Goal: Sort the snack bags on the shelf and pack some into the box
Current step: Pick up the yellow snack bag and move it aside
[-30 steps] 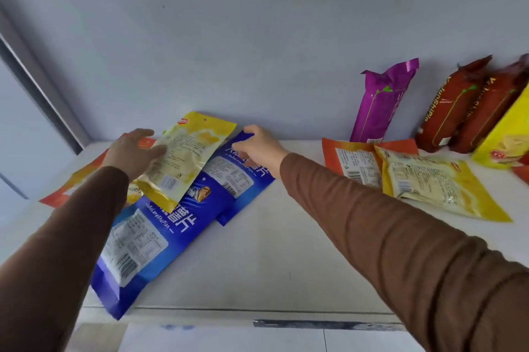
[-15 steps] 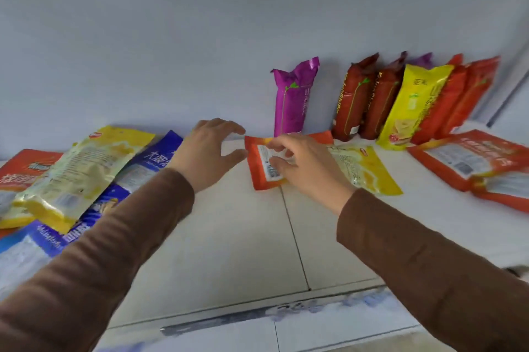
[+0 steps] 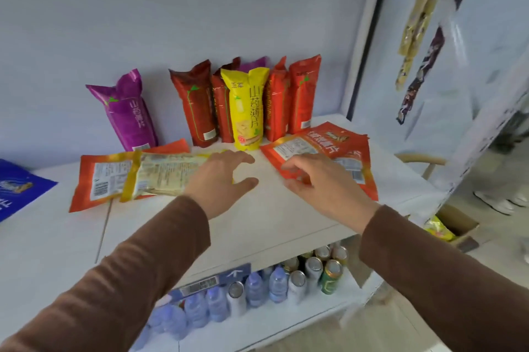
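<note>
On the white shelf (image 3: 257, 225) a flat yellow bag (image 3: 163, 177) lies over a flat orange bag (image 3: 97, 179). My left hand (image 3: 220, 179) hovers open at the yellow bag's right end, fingers spread. Flat orange bags (image 3: 329, 145) lie stacked at the right, and my right hand (image 3: 320, 179) is open over their left edge, fingertips touching or just above them. Against the back wall stand a purple bag (image 3: 128, 114), dark red bags (image 3: 197, 105), a yellow bag (image 3: 247, 111) and orange-red bags (image 3: 292, 96). A cardboard box (image 3: 458, 225) with a yellow bag inside sits on the floor at right.
A blue bag (image 3: 20, 185) lies at the shelf's left edge. The lower shelf holds water bottles (image 3: 217, 300) and drink cans (image 3: 315, 268). A white upright post (image 3: 363, 36) closes the shelf's right side. A wooden chair back (image 3: 426, 162) and someone's white shoes (image 3: 498, 202) are beyond.
My view has swung right along the shelf. Both hands left the blue and yellow bags on the left and moved right; the right hand passed the middle orange bag to the right stack.
</note>
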The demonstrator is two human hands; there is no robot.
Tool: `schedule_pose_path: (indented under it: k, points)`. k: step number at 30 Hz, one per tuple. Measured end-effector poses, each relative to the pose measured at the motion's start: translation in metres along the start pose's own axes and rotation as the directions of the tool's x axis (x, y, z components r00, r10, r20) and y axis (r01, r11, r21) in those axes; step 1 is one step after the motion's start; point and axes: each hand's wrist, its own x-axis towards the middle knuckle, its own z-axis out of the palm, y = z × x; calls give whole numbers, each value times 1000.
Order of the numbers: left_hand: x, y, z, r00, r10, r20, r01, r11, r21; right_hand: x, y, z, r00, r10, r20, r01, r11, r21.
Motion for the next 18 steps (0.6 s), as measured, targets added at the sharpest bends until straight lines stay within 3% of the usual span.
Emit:
schedule_pose_path:
  k: [5,12,18]
  points:
    - [28,18,26,995,-92,-43,90,995,-47,15,49,-25,1000,-24,-9,25,999,41]
    - [77,-6,33,966,-213,-150,199,975,-102,93,63,-34,994,-108,-11,109,987,117]
    - [111,-33,40,887,-399,-231,356,911,-209,152,48,-26,992,-125,-3,121,953,276]
